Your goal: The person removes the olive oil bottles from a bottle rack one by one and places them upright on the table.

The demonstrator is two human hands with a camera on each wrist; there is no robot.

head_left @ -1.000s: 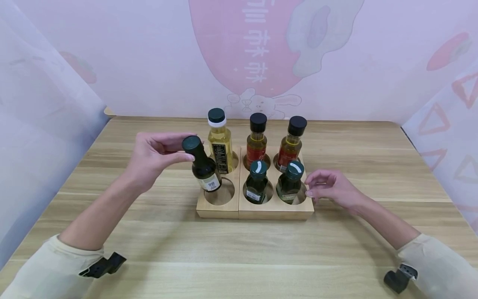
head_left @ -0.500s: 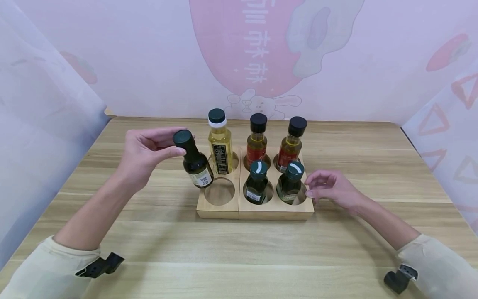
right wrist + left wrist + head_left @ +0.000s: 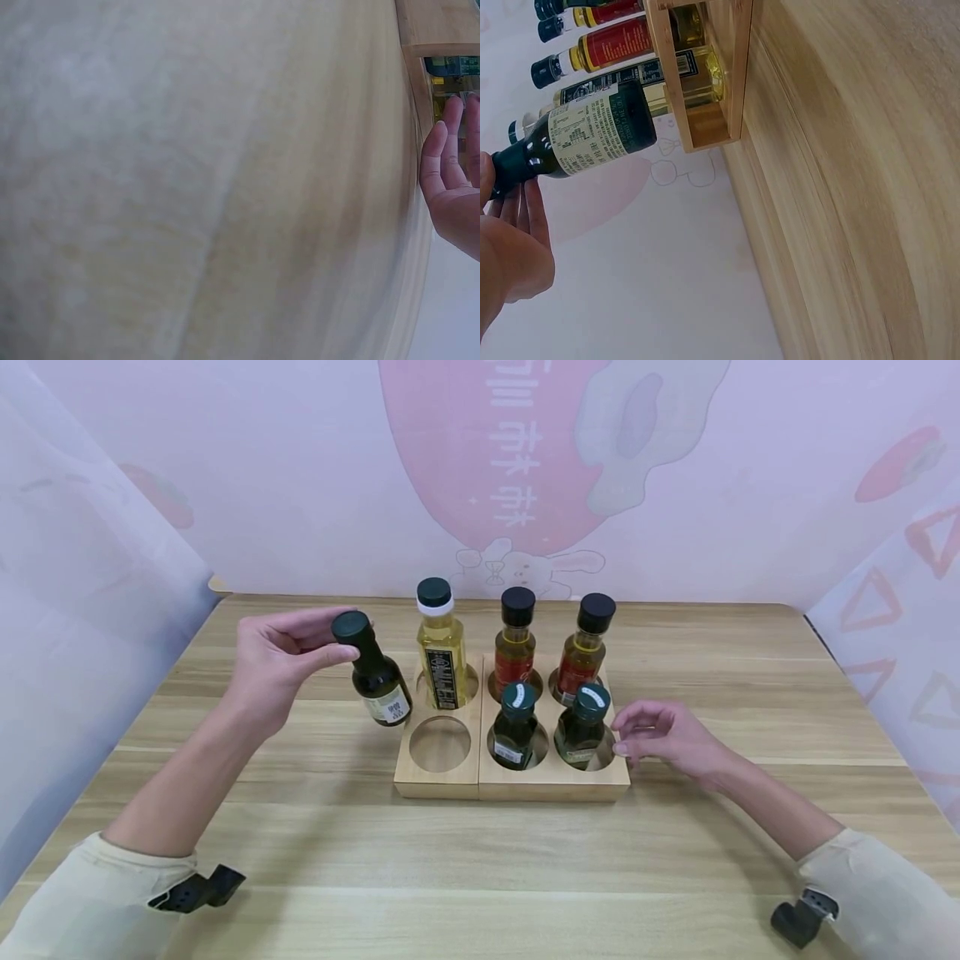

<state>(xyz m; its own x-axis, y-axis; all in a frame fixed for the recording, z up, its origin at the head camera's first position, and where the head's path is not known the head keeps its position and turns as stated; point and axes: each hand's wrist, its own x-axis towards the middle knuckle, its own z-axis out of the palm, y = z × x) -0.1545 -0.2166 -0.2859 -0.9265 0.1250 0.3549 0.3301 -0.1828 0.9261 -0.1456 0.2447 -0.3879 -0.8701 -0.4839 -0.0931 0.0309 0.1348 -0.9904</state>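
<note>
My left hand (image 3: pixel 270 672) pinches a small dark green glass bottle (image 3: pixel 381 689) by its capped neck, left of the wooden bottle rack (image 3: pixel 442 787). The bottle tilts with its base toward the rack; in the left wrist view its cream label (image 3: pixel 585 136) and dark base show, raised off the table. A round front-left hole (image 3: pixel 440 745) of the rack holds nothing. My right hand (image 3: pixel 663 739) rests with relaxed fingers at the rack's right side, beside a green-capped bottle (image 3: pixel 582 735). The right wrist view catches its fingers (image 3: pixel 450 154) at the rack's open side.
In the rack's back row stand a pale yellow oil bottle (image 3: pixel 442 652) and two red-labelled bottles with black caps, one in the middle (image 3: pixel 514 647), one at right (image 3: pixel 583 652). Another green-capped bottle (image 3: pixel 514 731) sits front middle. A printed cloth (image 3: pixel 300 485) hangs behind the wood-grain table (image 3: pixel 480 877).
The left hand has carried the dark green bottle up and leftward, from over the front-left hole to beside the rack. The right hand and the rack stay in place.
</note>
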